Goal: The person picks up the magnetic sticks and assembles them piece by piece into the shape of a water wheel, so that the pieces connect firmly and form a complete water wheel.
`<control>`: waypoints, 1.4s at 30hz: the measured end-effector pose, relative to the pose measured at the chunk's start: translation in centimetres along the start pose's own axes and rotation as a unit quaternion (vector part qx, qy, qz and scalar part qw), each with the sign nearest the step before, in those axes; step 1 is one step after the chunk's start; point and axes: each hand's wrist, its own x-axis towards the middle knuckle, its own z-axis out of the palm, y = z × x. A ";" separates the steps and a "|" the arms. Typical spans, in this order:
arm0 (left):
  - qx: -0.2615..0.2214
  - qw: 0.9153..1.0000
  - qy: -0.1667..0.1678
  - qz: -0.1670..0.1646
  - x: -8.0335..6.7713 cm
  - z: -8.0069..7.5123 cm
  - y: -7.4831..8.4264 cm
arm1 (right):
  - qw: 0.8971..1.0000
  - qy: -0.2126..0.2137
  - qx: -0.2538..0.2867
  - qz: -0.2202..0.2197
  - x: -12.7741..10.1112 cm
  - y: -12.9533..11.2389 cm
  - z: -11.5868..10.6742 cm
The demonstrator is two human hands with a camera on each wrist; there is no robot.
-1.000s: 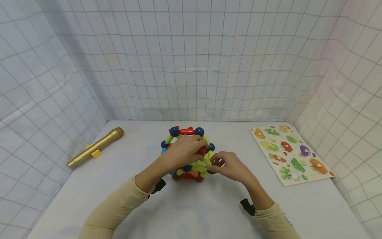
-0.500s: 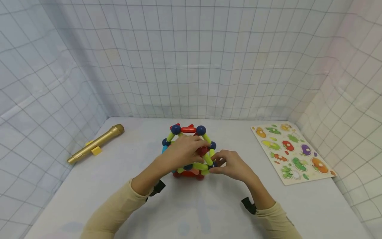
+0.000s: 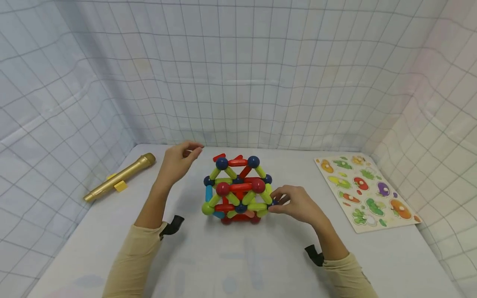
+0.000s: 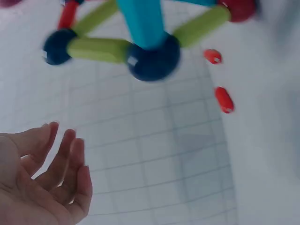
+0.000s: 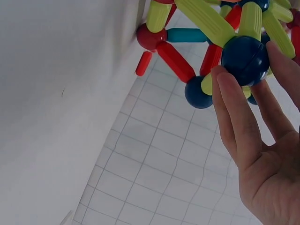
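Centre of the pale grey tabletop (image 3: 238,265): a multicoloured plastic rod-and-ball structure (image 3: 238,190), built from lime-green, red and blue sticks joined by dark-blue and red spheres, standing on its base.

Right hand (image 3: 296,205) sits at 3 o'clock of the structure, at its lower corner. Fingertips (image 5: 225,82) pinch a dark-blue ball (image 5: 245,59) there; the wrist view shows thumb and fingers curled against that sphere, with lime-green rods running off it.

Left hand (image 3: 179,161) is raised at 10 o'clock of the structure, clear of it, touching nothing. In the head view its thumb and forefinger look drawn close together. In the wrist view the fingers (image 4: 61,171) lie loosely extended and the palm is empty, the structure's blue rod and dark ball hanging blurred above.

At 9 o'clock, well apart near the left wall: a gold plastic toy microphone (image 3: 119,182) lying flat, a small yellow block (image 3: 120,186) just beside it.

At 3 o'clock, by the right wall: a flat wooden vegetable peg puzzle board (image 3: 367,191).

Both sleeves are cream, with a black strap at each wrist.
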 end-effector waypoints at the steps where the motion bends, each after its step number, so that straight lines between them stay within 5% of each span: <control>1: 0.013 1.000 -0.011 -0.019 0.9 0.4 -1.1 | 1.000 -0.003 0.003 0.005 -0.1 0.2 -0.1; 5: 0.087 0.990 -0.096 -0.060 4.7 3.7 -4.7 | 0.999 -0.017 0.012 0.025 -0.5 0.5 -0.5; 10: 0.178 0.964 -0.180 -0.075 7.9 8.5 -6.9 | 0.999 -0.034 0.019 0.033 -1.2 0.3 -0.1; 15: 0.286 0.932 -0.201 -0.092 8.1 10.4 -8.5 | 0.998 -0.061 0.024 0.019 -1.4 -0.5 0.7; 17: 0.313 0.928 -0.185 -0.087 7.8 10.5 -9.0 | 0.997 -0.065 0.024 0.019 -1.3 -0.8 0.8; 19: 0.315 0.932 -0.161 -0.082 7.3 10.3 -9.3 | 0.997 -0.066 0.022 0.019 -1.2 -1.1 0.9; 22: 0.257 0.955 -0.126 -0.084 6.7 9.4 -9.3 | 0.997 -0.067 0.019 0.018 -0.9 -1.3 0.7; 25: 0.130 0.979 -0.109 -0.112 5.7 7.5 -8.2 | 0.997 -0.068 0.013 0.017 -0.7 -1.4 0.2; 28: -0.031 0.982 -0.118 -0.144 4.2 4.9 -6.4 | 0.998 -0.066 0.008 0.023 -0.7 -1.3 -0.3; 31: -0.196 0.953 -0.143 -0.180 2.1 2.6 -4.4 | 0.997 -0.065 0.007 0.029 -0.7 -1.0 -0.7; 35: -0.376 0.885 -0.170 -0.215 -0.3 0.9 -1.6 | 0.998 -0.060 0.006 0.030 -0.9 -0.7 -1.1; 38: -0.454 0.841 -0.173 -0.238 -1.6 0.7 0.2 | 0.998 -0.057 0.007 0.029 -1.0 -0.6 -1.2; 40: -0.475 0.827 -0.173 -0.246 -2.1 0.9 1.1 | 0.998 -0.056 0.006 0.029 -1.0 -0.6 -1.2; 42: -0.481 0.822 -0.174 -0.249 -2.4 1.3 1.5 | 0.998 -0.054 0.003 0.029 -1.0 -0.6 -1.2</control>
